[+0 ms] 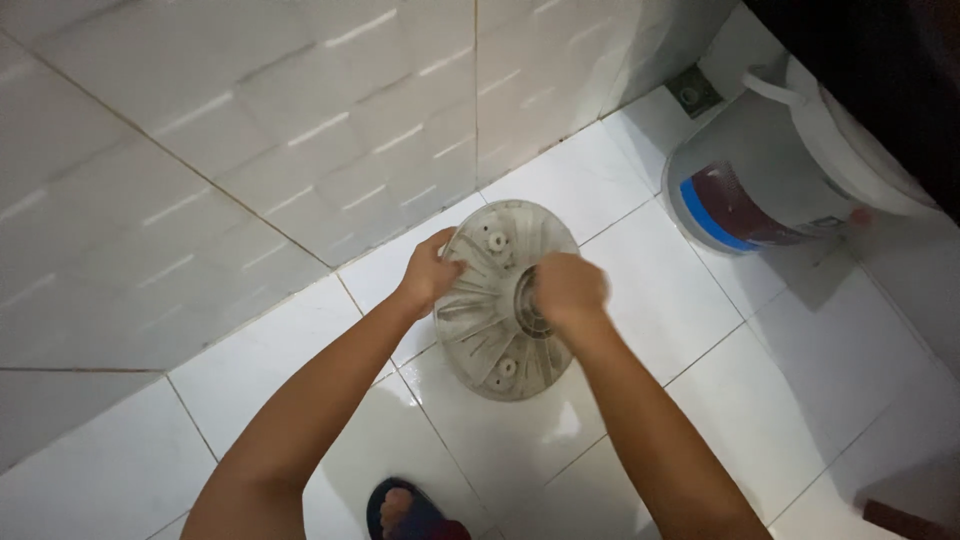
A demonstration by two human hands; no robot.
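Your left hand (432,272) grips the grey ribbed disc's (490,320) rim; your right hand (568,290) closes fist-like on its hub, a blue-banded white bucket (770,175) well apart.

The ribbed disc (495,310) at centre frame looks like dull grey plastic, grimy in its grooves. Floor tiles (620,420) are glossy white ceramic. The bucket (790,170), upper right, is smooth plastic.
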